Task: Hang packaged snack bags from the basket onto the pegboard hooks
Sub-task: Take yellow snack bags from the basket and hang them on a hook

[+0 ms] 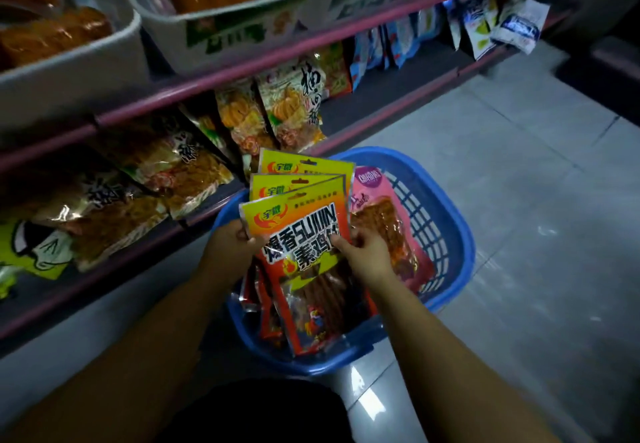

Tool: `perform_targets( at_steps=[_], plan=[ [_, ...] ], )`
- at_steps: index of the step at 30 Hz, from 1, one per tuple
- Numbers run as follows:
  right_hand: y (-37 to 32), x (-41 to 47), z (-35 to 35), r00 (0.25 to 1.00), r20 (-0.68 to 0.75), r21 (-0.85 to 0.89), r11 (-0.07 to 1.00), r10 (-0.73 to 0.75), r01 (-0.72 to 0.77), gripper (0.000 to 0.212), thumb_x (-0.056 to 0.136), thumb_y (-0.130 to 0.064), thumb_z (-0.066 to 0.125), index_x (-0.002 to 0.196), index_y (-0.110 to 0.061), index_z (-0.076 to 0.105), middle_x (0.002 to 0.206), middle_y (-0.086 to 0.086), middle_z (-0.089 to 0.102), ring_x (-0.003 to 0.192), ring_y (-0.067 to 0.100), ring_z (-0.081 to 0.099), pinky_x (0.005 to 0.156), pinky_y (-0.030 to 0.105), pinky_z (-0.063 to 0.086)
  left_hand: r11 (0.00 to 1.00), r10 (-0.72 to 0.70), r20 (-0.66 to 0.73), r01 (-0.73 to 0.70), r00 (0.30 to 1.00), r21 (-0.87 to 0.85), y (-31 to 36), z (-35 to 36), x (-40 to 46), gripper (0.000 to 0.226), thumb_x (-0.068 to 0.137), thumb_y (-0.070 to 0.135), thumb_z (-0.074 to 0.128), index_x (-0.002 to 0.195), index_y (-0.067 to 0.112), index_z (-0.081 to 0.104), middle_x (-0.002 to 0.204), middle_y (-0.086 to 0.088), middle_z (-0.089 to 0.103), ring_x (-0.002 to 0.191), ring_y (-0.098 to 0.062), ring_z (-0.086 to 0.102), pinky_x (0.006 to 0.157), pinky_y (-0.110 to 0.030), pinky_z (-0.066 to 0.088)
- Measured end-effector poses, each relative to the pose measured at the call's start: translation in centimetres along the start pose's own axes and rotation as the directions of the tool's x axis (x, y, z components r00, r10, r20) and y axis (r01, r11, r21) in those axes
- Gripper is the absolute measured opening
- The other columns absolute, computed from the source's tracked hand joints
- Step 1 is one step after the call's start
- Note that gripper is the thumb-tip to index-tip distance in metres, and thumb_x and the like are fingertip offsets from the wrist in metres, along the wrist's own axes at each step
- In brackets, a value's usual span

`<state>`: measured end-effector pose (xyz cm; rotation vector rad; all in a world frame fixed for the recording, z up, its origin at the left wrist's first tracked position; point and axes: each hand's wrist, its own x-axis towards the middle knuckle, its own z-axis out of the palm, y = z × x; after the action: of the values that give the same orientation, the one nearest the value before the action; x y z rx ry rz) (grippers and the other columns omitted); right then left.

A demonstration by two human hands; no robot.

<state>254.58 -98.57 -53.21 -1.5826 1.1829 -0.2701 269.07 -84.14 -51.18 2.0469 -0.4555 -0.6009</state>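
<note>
Left fingers [244, 233] pinch the top left corner of the fanned bags [298, 221]; right fingers [341, 243] press curled on the front bag's face, over the basket [446, 235]. Square the stack first, aligning the hang holes. Long axes run away from the person, holes farthest out.

- White bins [221, 32] of orange sausage packs on upper shelf.
- Pink-edged shelf rail [214, 77] below.
- Blue-and-white packets [485, 23] hanging far right.
- Grey tiled floor [536, 200], glossy.
</note>
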Motion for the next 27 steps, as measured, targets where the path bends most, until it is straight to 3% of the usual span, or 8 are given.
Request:
perform_targets(
  at_steps=[3,7,9,12,18,22,24,27],
  plan=[
    [1.2,0.7,-1.0,0.995,-0.096,0.019,1.0,0.025,-0.024,0.029,0.087,-0.021,0.067,0.064,-0.019,0.048,0.074,0.014,0.064,0.071,0.023,0.057,0.066,0.034,0.042,0.986,-0.078,0.084,0.089,0.993,-0.138,0.1,-0.3,0.1,0.014,0.085,0.0,0.063,0.072,0.002,0.057,0.043,0.01,0.058,0.039,0.008,0.052,0.042,-0.003,0.037],
    [2.3,2.0,-3.3,0.973,-0.19,-0.003,0.991,0.128,-0.131,0.011,0.089,-0.019,0.061,0.086,-0.009,0.059,0.091,0.022,0.068,0.087,0.034,0.064,0.081,0.044,0.051,0.964,-0.166,0.127,0.188,0.978,-0.189,-0.4,-0.7,0.5,0.015,0.088,0.011,0.061,0.074,0.013,0.058,0.063,0.002,0.066,0.06,-0.01,0.063,0.056,-0.023,0.047],
    [2.5,2.4,-4.0,0.982,-0.146,0.132,0.987,0.116,-0.097,0.011,0.088,-0.013,0.062,0.097,-0.006,0.058,0.097,0.02,0.068,0.093,0.034,0.065,0.09,0.05,0.05,0.946,-0.207,0.122,0.231,0.971,-0.227,-0.2,-0.6,0.6,0.011,0.087,0.009,0.058,0.077,0.013,0.055,0.073,-0.003,0.065,0.069,-0.018,0.062,0.062,-0.029,0.047],
    [1.1,2.2,-4.3,0.999,-0.036,0.357,0.934,-0.014,0.026,0.034,0.084,-0.012,0.07,0.116,-0.014,0.058,0.104,0.005,0.071,0.093,0.021,0.069,0.084,0.041,0.056,0.909,-0.167,0.164,0.216,0.972,-0.355,0.5,-0.8,0.8,0.015,0.087,0.007,0.06,0.087,0.021,0.054,0.084,-0.001,0.069,0.074,-0.017,0.067,0.064,-0.03,0.051],
    [-2.8,2.0,-4.8,0.98,0.113,0.335,0.935,-0.165,0.119,0.008,0.084,-0.016,0.069,0.089,-0.01,0.071,0.078,0.002,0.076,0.07,0.014,0.072,0.058,0.025,0.057,0.977,0.013,0.25,0.04,0.968,-0.208,2.5,-1.5,1.1,0.012,0.093,0.027,0.057,0.088,0.037,0.061,0.058,0.013,0.062,0.056,0.002,0.057,0.057,-0.013,0.045],
    [-2.7,1.6,-5.9,0.989,0.052,0.382,0.918,-0.138,0.108,0.007,0.087,-0.015,0.066,0.091,-0.012,0.069,0.078,0.001,0.076,0.071,0.013,0.072,0.059,0.023,0.056,0.977,0.006,0.243,0.047,0.97,-0.21,3.0,-1.6,0.7,0.013,0.092,0.02,0.058,0.086,0.03,0.063,0.084,0.015,0.066,0.082,0.0,0.063,0.076,-0.015,0.049],
    [-2.2,1.6,-6.8,0.993,-0.073,0.373,0.92,-0.097,0.117,0.006,0.087,-0.017,0.066,0.09,-0.013,0.069,0.078,0.0,0.075,0.068,0.015,0.071,0.063,0.03,0.056,0.971,-0.043,0.264,0.103,0.964,-0.217,3.6,-1.4,0.6,0.009,0.094,0.019,0.056,0.103,0.02,0.058,0.105,0.002,0.062,0.1,-0.015,0.058,0.093,-0.03,0.045],
    [-1.4,1.7,-8.2,0.972,-0.234,0.35,0.93,-0.031,0.114,0.007,0.088,-0.018,0.065,0.082,-0.016,0.068,0.086,0.007,0.072,0.069,0.017,0.068,0.077,0.041,0.056,0.962,-0.06,0.31,0.137,0.949,-0.234,4.5,-0.7,0.9,0.046,0.092,0.023,0.059,0.134,0.02,0.038,0.128,-0.002,0.05,0.109,-0.017,0.052,0.091,-0.032,0.04]
  ],
)
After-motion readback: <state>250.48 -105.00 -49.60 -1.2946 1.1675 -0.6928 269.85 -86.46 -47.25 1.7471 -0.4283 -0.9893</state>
